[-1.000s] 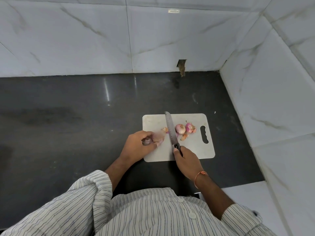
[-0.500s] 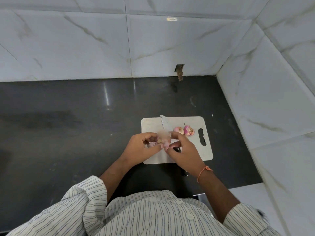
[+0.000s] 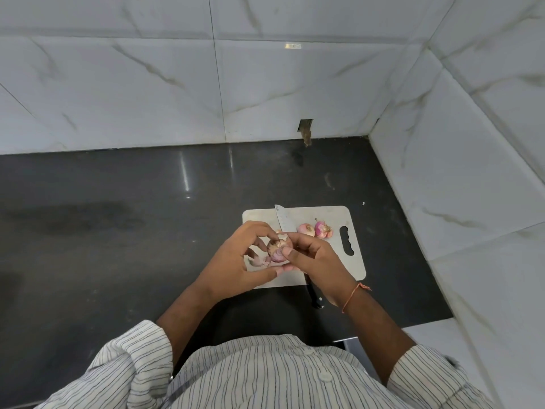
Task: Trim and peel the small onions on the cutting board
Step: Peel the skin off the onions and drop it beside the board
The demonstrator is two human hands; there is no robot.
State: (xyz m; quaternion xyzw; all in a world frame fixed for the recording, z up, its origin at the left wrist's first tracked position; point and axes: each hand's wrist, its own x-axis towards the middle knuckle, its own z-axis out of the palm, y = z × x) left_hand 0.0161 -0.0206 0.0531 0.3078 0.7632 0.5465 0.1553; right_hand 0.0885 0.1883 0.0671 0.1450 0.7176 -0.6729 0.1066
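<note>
Above the white cutting board [image 3: 327,214], my left hand [image 3: 236,261] holds a small pink onion [image 3: 277,247], with loose peel [image 3: 259,261] hanging in its palm. My right hand [image 3: 317,256] pinches the onion's skin between thumb and fingers. Two more small onions [image 3: 306,229] [image 3: 322,229] lie on the board near its handle slot. The knife lies on the board under my hands, its blade [image 3: 283,219] pointing away and its black handle [image 3: 316,296] sticking out over the board's near edge.
The board sits on a dark stone counter [image 3: 118,216] in a corner of white marbled wall tiles [image 3: 442,160]. A small hole [image 3: 305,129] shows in the back wall. My striped shirt fills the bottom of the view.
My right hand has put the knife down on the board and come over to the onion held in my left hand. Both hands have lifted slightly together.
</note>
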